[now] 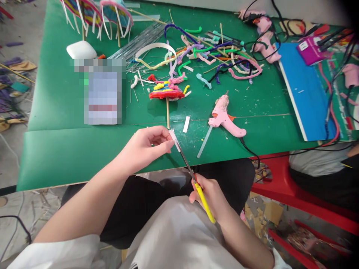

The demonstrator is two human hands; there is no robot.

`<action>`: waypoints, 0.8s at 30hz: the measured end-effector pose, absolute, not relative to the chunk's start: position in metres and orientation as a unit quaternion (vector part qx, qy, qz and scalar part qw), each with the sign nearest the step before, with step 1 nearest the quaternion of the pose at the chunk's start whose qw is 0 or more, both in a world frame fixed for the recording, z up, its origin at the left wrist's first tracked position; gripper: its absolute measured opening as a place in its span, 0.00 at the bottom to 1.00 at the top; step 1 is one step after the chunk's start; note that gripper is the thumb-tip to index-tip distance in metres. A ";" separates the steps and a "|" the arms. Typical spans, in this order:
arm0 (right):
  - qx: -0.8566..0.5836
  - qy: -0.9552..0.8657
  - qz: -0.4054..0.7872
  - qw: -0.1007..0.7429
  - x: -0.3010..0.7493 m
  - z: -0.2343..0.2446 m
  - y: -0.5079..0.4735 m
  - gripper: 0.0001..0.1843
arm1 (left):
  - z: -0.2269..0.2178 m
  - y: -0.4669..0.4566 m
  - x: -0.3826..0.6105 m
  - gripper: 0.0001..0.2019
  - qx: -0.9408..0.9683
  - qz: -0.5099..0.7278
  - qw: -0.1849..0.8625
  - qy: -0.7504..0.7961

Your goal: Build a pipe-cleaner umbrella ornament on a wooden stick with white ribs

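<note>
Between the thumb and fingers of my left hand [153,145] is a small white paper strip [175,140]. My right hand [211,194] grips yellow-handled scissors [204,201], their blades reaching up to the lower end of the strip. Another short white piece of paper [186,124] lies on the table just beyond. Behind my left hand a small craft umbrella [167,92] made of red, yellow and blue pipe cleaners rests on its wooden stick. To the right lies a pink glue gun [226,117] with a clear glue stick in its back end.
Loose coloured pipe cleaners [202,52] and thin wires cover the back of the green table [64,157]. Two fringed umbrellas [116,15] stand at the back left, near a white rounded object [81,49] and a blurred-out phone-like object [103,93]. A blue board [294,89] and cables lie right.
</note>
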State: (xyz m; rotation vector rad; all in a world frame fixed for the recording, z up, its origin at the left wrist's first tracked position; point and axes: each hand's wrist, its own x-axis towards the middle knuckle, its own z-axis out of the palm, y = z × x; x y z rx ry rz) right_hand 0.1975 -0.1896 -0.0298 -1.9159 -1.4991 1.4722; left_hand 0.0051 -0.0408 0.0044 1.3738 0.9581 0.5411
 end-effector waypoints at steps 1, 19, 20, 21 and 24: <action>-0.667 -0.521 0.512 0.147 0.197 -0.029 -0.189 0.08 | 0.005 -0.041 0.005 0.09 0.598 0.237 0.639 0.421; -0.636 -0.521 0.552 0.141 0.197 -0.028 -0.186 0.20 | 0.004 -0.042 0.006 0.10 0.606 0.201 0.643 0.423; -0.637 -0.520 0.551 0.140 0.197 -0.028 -0.186 0.20 | 0.004 -0.042 0.006 0.09 0.607 0.201 0.642 0.423; -0.639 -0.518 0.551 0.139 0.197 -0.028 -0.186 0.20 | 0.004 -0.042 0.007 0.09 0.607 0.200 0.643 0.422; -0.647 -0.511 0.548 0.138 0.196 -0.028 -0.186 0.19 | 0.006 -0.042 0.007 0.09 0.605 0.195 0.644 0.426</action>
